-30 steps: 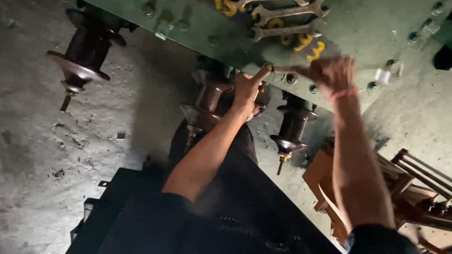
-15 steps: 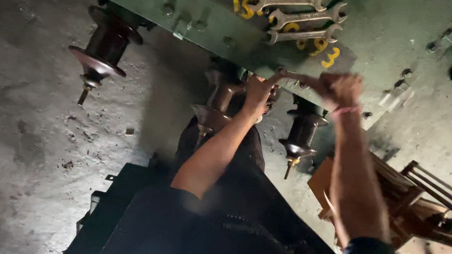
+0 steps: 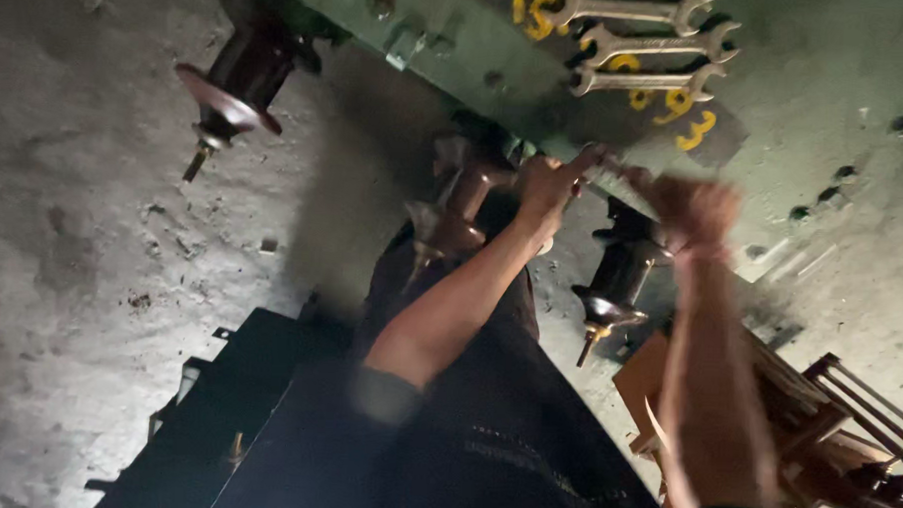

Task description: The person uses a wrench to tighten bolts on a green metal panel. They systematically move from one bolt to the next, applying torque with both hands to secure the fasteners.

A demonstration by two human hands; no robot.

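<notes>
My left hand (image 3: 549,182) is curled at the edge of a green metal plate (image 3: 459,44), between two brown ribbed insulators (image 3: 458,209) (image 3: 616,280) that hang from it. A slim wrench (image 3: 620,168) runs from that hand to my right hand (image 3: 688,207), which is blurred by motion and closed around the wrench's far end. Both forearms reach up from the bottom of the head view. A band sits on my right wrist.
Three open-ended spanners (image 3: 639,45) lie on the plate beside yellow painted marks. A third insulator (image 3: 232,81) sticks out at upper left. A wooden frame (image 3: 825,437) stands at lower right, a black metal frame (image 3: 216,416) at lower left, on a rough concrete floor (image 3: 92,231).
The view has shifted, so the plate and insulators sit lower. My right hand has closed from a spread grip on the plate's edge and swung down and right with the wrench.
</notes>
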